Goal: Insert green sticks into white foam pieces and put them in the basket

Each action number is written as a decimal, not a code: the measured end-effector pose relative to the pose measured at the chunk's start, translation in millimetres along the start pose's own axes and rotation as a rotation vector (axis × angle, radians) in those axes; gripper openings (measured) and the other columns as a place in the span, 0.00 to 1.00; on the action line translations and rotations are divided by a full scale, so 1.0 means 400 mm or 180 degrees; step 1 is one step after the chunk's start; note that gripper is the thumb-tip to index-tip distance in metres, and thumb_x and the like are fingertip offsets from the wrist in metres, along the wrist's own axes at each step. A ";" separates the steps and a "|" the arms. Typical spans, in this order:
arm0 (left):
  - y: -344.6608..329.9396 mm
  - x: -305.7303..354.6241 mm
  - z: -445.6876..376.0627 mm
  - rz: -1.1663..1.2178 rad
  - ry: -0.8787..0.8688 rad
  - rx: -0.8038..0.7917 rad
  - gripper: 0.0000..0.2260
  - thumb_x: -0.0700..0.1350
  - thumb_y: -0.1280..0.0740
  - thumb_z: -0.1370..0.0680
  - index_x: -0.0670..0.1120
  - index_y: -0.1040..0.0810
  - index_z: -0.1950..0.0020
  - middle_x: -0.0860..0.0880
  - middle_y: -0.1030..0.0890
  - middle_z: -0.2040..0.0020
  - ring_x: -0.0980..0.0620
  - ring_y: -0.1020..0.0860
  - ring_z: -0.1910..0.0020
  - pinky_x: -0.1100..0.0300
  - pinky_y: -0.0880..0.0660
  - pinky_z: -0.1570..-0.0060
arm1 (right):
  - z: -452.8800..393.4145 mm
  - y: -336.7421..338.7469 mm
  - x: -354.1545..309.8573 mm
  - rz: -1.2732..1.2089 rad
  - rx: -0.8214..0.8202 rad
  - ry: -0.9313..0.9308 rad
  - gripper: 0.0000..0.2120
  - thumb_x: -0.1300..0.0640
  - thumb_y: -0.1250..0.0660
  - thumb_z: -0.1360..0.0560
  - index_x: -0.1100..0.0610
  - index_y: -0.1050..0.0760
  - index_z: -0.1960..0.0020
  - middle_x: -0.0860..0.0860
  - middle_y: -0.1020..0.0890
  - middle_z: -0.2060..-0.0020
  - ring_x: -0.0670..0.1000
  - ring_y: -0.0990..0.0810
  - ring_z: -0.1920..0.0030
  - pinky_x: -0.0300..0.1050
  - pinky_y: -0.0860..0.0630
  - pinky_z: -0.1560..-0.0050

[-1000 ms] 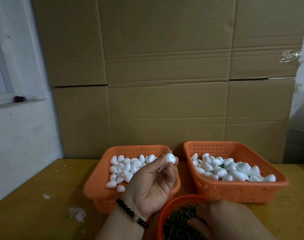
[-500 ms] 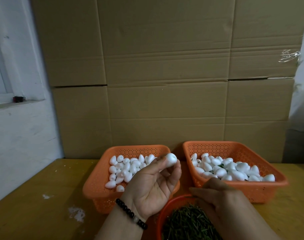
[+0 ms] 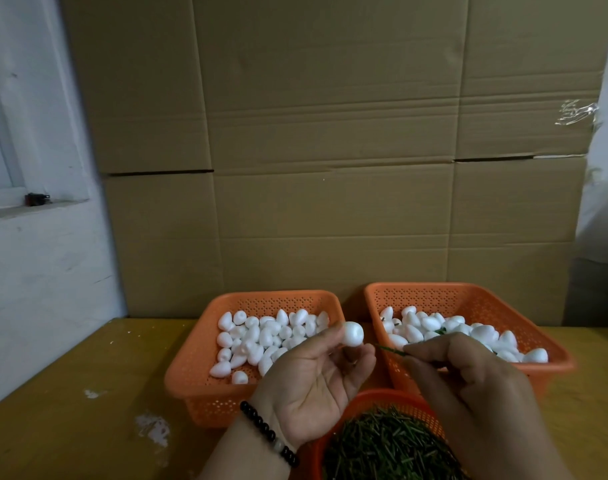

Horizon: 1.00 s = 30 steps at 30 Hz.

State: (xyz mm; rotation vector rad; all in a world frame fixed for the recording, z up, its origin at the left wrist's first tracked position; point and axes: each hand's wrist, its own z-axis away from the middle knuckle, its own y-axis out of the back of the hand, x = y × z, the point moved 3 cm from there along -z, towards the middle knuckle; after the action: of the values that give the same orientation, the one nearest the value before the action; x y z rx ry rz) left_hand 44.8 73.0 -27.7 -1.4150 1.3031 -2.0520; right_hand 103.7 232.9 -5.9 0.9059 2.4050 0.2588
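Note:
My left hand (image 3: 316, 386), palm up with a dark bead bracelet at the wrist, pinches a white foam piece (image 3: 353, 334) at its fingertips. My right hand (image 3: 469, 386) pinches a thin green stick (image 3: 392, 351) whose tip points left toward the foam, a short gap away. Below them a round orange bowl (image 3: 375, 398) holds a heap of green sticks (image 3: 382, 445). The left orange basket (image 3: 188, 386) holds plain foam pieces (image 3: 261, 337). The right orange basket (image 3: 469, 296) holds foam pieces (image 3: 444, 327), some with green stems showing.
All three containers sit on a yellow wooden table (image 3: 70, 427) with white crumbs (image 3: 153, 427) at the left. A wall of cardboard boxes (image 3: 330, 150) stands right behind the baskets. A white wall with a window ledge (image 3: 29, 206) is on the left.
My right hand came up out of the stick bowl with one green stick and carried it toward the foam piece. My left hand stayed nearly still, holding the foam.

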 end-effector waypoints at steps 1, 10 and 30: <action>-0.004 -0.006 0.000 -0.0018 -0.0018 -0.0010 0.06 0.36 0.32 0.30 0.35 0.16 0.59 0.39 0.20 0.61 0.44 0.18 0.65 0.53 0.18 0.64 | 0.000 0.000 0.002 0.0007 0.0030 -0.0019 0.10 0.55 0.25 0.32 0.42 0.23 0.58 0.35 0.20 0.64 0.33 0.21 0.63 0.20 0.32 0.63; -0.025 -0.033 0.008 -0.0286 -0.0085 0.0028 0.06 0.35 0.31 0.31 0.36 0.16 0.65 0.38 0.18 0.62 0.46 0.17 0.66 0.57 0.18 0.66 | 0.006 -0.010 0.024 0.0082 -0.0013 -0.0163 0.15 0.63 0.21 0.37 0.45 0.22 0.64 0.42 0.19 0.69 0.40 0.20 0.66 0.28 0.28 0.68; -0.026 -0.052 0.004 -0.0412 -0.0085 0.0116 0.04 0.33 0.31 0.32 0.34 0.17 0.62 0.37 0.19 0.59 0.46 0.18 0.65 0.58 0.18 0.67 | 0.003 -0.017 0.028 0.0055 -0.0178 -0.0097 0.18 0.69 0.20 0.41 0.49 0.21 0.67 0.42 0.21 0.73 0.38 0.21 0.69 0.25 0.30 0.71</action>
State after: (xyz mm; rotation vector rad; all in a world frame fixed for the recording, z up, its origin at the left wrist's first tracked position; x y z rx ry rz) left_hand 58.0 92.0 -30.5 -1.5420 1.1861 -2.1194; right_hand 93.7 235.3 -14.1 0.8994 2.3510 0.3148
